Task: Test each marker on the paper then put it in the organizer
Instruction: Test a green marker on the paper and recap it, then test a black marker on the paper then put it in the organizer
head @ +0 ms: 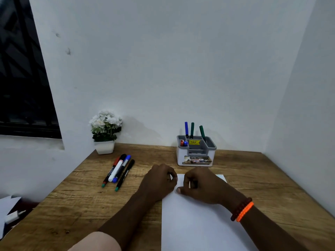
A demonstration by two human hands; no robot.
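Markers point(118, 170), 4 of them, lie together on the wooden desk point(76, 201) left of the paper point(192, 223); beyond the paper, the organizer point(196, 151) holds 5 more. Left hand point(160, 180) and right hand point(201, 186) rest curled at the paper's far edge, grasping nothing visible.

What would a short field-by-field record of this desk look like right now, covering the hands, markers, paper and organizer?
surface: wooden desk against a white wall
paper: white sheet in front of the person
left hand: fingers curled, at the sheet's upper left corner; contents not visible
right hand: fingers curled, on the sheet; contents not visible
loose markers: four lying together left of the sheet
organizer: grey and white, behind the sheet, several markers already in it
plant: white flowers in a white pot, back left
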